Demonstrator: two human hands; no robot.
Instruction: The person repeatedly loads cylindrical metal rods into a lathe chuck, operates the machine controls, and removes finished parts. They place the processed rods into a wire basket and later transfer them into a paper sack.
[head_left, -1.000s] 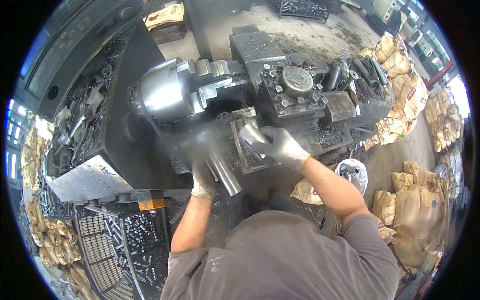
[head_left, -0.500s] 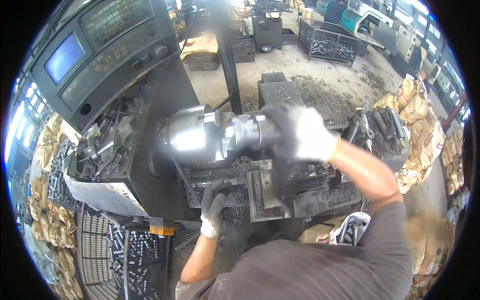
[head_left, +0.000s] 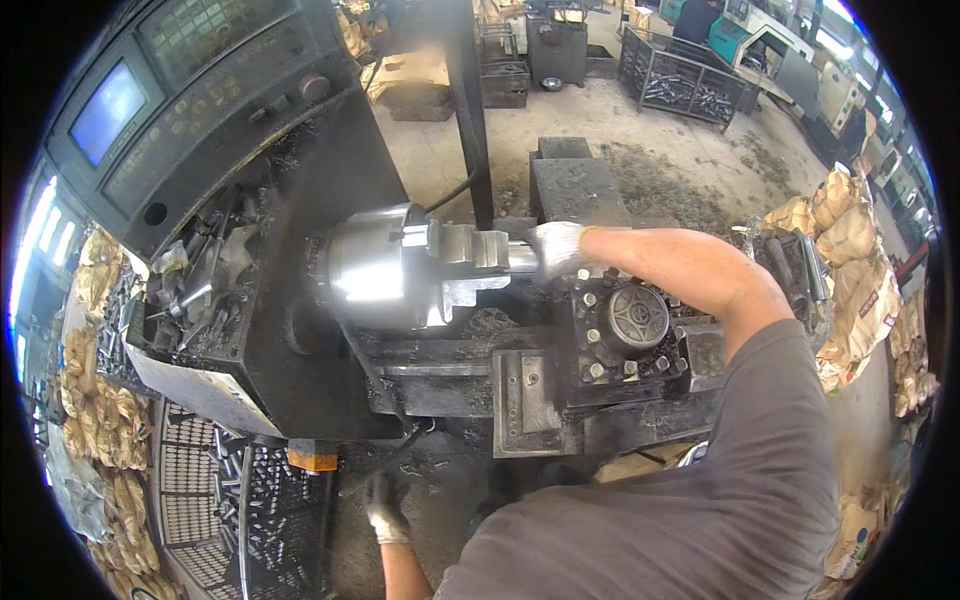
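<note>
A shiny metal bar [head_left: 522, 257] sticks out to the right from the stepped jaws [head_left: 470, 247] of a lathe chuck [head_left: 372, 268]. My right hand [head_left: 560, 247], in a white glove with dark patches, is closed round the free end of this bar; its fingertips are partly hidden. Low in the view is my left hand [head_left: 387, 508], in a dark-palmed glove, below the machine bed. Its fingers are dark and smeared, beside a thin dark rod [head_left: 392, 460] with a hooked end; whether they grip the rod does not show.
Below my right forearm sits a bolted tool turret [head_left: 636, 318]. A control panel with a lit screen [head_left: 107, 112] rises at the left, over a tray of metal scraps [head_left: 200, 290]. A slotted crate [head_left: 190, 500] holds metal pieces. Paper sacks [head_left: 850, 270] stand at the right.
My right hand has moved left to the bar's end, uncovering the turret. My left hand has dropped from the machine bed toward the lower edge. The whole view has shifted slightly.
</note>
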